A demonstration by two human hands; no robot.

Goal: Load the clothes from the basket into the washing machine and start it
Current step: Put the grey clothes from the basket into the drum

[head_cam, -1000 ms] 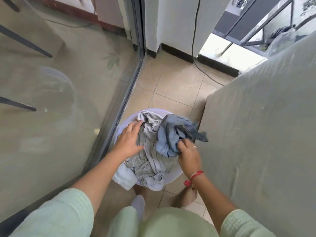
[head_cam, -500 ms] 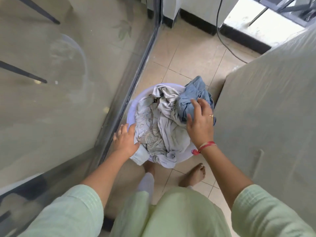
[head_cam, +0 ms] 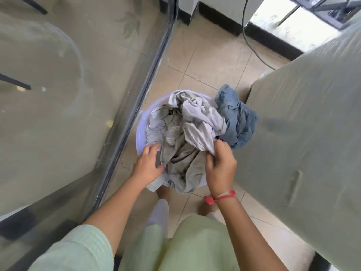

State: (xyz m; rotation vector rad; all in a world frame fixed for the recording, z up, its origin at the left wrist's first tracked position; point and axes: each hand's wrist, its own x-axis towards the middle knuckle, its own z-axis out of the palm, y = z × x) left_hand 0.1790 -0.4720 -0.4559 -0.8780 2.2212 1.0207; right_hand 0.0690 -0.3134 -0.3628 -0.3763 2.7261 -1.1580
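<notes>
One head-worn wide-angle view faces steeply down from close above the left hand (head_cam: 147,163) and right hand (head_cam: 220,167), with the basket (head_cam: 139,133) just beyond them.

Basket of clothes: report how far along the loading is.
Done: nothing visible; the basket is heaped with clothes, a blue garment draped over its rim. In hand: the right hand pinches a light grey garment; the left hand is at the pile's near edge, grip unclear. Left: all loading and starting; the covered unit beside it shows no opening.
</notes>
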